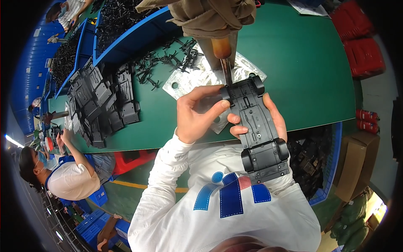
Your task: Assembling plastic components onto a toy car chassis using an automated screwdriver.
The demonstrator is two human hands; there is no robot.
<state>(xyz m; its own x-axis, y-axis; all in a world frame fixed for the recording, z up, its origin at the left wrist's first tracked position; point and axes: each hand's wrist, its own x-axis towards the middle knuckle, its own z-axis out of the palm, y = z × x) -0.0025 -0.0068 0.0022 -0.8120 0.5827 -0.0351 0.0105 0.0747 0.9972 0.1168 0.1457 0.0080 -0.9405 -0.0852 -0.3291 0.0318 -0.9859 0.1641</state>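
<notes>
My right hand [276,116] grips a black plastic toy car chassis [252,119], fingers wrapped round its sides, its length running toward my body. Thumb and forefinger of my left hand [192,115] close on the wheel arch at its far left corner. Right at that corner comes down the metal tip of a fixed upright tool with an orange handle [221,48], like a soldering iron; contact between tip and chassis cannot be made out. Brown cloth [210,19] wraps the tool's upper part. Underneath lies a silvery, shiny sheet [174,86].
Left on the green table [306,63] are stacked black chassis plates [98,101] and loose black branching parts [147,69]. Blue bins [134,31] of similar parts stand behind. A co-worker [69,172] sits at the left. Red stools [363,56] and a carton [359,164] are at right.
</notes>
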